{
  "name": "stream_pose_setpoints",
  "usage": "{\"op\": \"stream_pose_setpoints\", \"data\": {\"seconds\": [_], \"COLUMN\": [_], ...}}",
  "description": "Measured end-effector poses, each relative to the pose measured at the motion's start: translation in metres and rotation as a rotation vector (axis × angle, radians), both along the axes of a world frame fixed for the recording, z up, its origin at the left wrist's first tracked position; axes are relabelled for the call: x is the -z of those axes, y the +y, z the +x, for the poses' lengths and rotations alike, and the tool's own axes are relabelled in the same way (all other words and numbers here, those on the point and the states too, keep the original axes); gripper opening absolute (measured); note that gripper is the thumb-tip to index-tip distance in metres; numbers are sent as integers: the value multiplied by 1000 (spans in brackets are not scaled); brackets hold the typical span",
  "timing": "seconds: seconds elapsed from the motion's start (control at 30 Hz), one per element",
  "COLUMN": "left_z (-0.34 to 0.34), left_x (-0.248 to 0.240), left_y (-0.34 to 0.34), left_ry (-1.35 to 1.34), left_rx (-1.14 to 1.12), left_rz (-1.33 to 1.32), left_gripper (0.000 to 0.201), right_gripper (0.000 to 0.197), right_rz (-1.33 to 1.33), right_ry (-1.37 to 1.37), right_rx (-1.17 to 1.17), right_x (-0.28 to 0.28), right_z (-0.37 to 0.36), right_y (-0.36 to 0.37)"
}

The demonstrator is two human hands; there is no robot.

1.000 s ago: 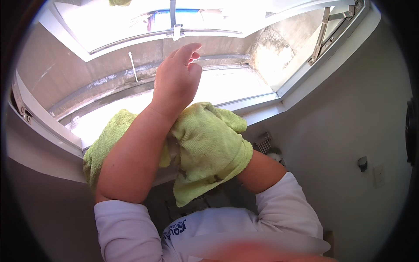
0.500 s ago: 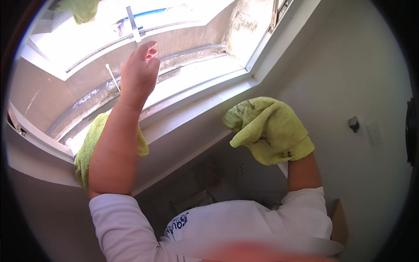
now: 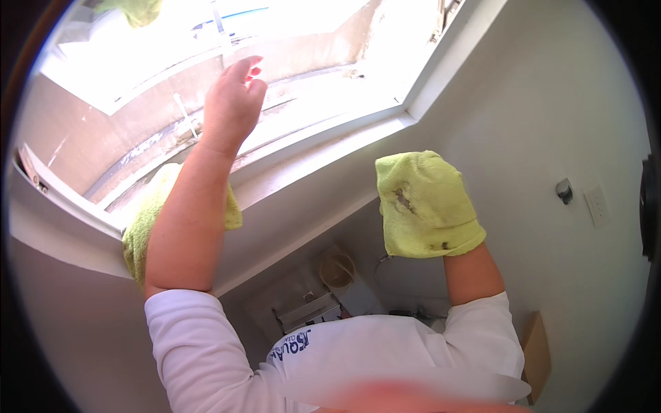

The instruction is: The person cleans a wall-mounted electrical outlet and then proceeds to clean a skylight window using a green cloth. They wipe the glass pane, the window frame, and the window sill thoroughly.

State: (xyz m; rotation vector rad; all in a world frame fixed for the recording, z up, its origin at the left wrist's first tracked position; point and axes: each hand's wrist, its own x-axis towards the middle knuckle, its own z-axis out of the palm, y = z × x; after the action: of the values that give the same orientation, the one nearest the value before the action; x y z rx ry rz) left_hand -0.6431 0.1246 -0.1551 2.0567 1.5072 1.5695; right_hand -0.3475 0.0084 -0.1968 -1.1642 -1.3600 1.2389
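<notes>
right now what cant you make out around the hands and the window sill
Head view:
- Right hand: fully wrapped in the yellow-green cloth; fingers hidden.
- Second cloth on the sill: middle hidden behind left forearm.
- Left hand: palm side faces away.
- Beyond the window: washed out by glare.

Fuzzy terry cloth [image 3: 423, 203], stained

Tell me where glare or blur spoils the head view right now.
Head view: daylight blows out the open window beyond the bare left hand; the yellow-green microfibre cloth over the right hand is sharp, stains visible; a pinkish blur smears the bottom edge; fisheye bends the white window sill.
</notes>
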Motion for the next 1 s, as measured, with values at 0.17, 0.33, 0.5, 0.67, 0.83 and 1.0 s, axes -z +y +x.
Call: {"op": "stream_pose_setpoints", "data": {"seconds": [0.17, 0.33, 0.5, 0.67, 0.83, 1.0], "left_z": [-5, 2, 10, 3, -2, -3], "left_x": [3, 1, -1, 2, 1, 0], "left_y": [-2, -3, -3, -1, -4, -3], "left_ry": [9, 10, 58, 51, -21, 32], "left_rx": [-17, 12, 24, 18, -8, -3], "left_rz": [-4, -7, 2, -7, 12, 49], "left_gripper": [32, 30, 29, 31, 29, 30], "right_gripper": [24, 20, 25, 34, 36, 31], "right_rz": [1119, 869, 1110, 547, 491, 1163], "right_ry": [-1456, -1807, -1695, -803, -466, -2315], "right_rx": [75, -179, -323, -595, -654, -252], "right_x": [-19, -21, -10, -19, -9, -33], "right_z": [-41, -55, -76, -152, -142, -114], "right_y": [65, 114, 123, 76, 82, 106]}}
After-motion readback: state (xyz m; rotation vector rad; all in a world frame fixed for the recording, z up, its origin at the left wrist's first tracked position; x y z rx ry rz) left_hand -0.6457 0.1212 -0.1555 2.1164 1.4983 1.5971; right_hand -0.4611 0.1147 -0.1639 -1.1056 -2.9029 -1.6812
